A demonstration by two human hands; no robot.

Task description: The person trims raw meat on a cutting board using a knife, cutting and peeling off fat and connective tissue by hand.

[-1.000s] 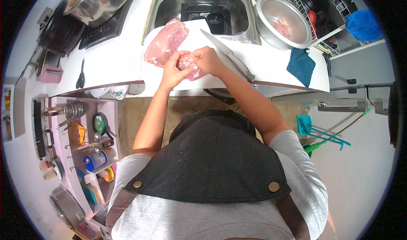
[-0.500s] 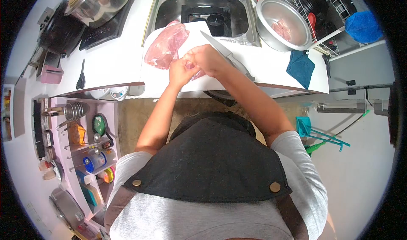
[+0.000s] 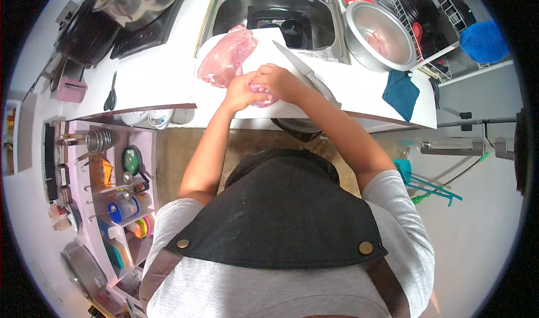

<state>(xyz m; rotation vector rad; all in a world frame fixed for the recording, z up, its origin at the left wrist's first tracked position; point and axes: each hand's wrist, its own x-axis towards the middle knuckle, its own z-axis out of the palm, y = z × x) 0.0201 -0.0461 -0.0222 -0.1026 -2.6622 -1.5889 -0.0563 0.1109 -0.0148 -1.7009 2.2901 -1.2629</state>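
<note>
A large pink slab of raw meat (image 3: 227, 58) lies on the white cutting board (image 3: 266, 44). Near the board's front edge is a smaller piece of raw meat (image 3: 265, 100), partly covered by my fingers. My left hand (image 3: 240, 93) grips this piece from the left, thumb on top. From the right, my right hand (image 3: 279, 82) has its fingers closed on the same piece, close against the left hand. A knife (image 3: 293, 58) rests on the right part of the board, its blade pointing away from me; my right forearm passes close to its handle end.
Behind the board is the steel sink (image 3: 337, 37) with black trays inside. A metal bowl (image 3: 359, 34) holding meat pieces stands right of it, with a dark blue cloth (image 3: 401, 95) in front. Scissors (image 3: 111, 96) lie left; a pot (image 3: 137, 9) sits on the stove.
My right hand has come down from above the small piece of meat onto it. Both hands are now lower and closer together around it. The view has shifted slightly.
</note>
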